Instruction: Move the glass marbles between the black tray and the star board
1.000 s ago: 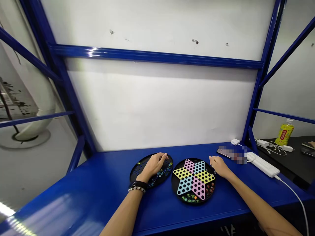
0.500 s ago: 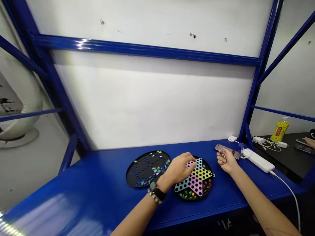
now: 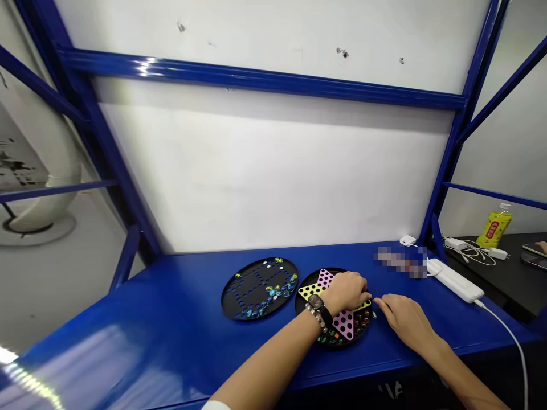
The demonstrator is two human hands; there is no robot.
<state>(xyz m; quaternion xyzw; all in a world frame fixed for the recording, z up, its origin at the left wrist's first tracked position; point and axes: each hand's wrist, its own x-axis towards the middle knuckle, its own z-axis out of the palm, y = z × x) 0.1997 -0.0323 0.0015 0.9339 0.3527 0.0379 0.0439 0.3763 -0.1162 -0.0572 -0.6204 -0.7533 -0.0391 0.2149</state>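
Blue metal desk [image 3: 171, 319]: round black star-patterned checkers board [image 3: 342, 327] under curled left hand [image 3: 348, 290], grip contents untellable; right hand [image 3: 401, 319] flat, loosely open, empty, steadying alongside.

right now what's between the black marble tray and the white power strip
In the head view, the star game board lies between the black marble tray and the white power strip, with both hands on or beside it: left hand, right hand.

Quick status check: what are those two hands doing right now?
Left hand over the star board, fingers curled. Right hand flat on the blue shelf beside the board's rim. Nothing between them; black tray sits left.
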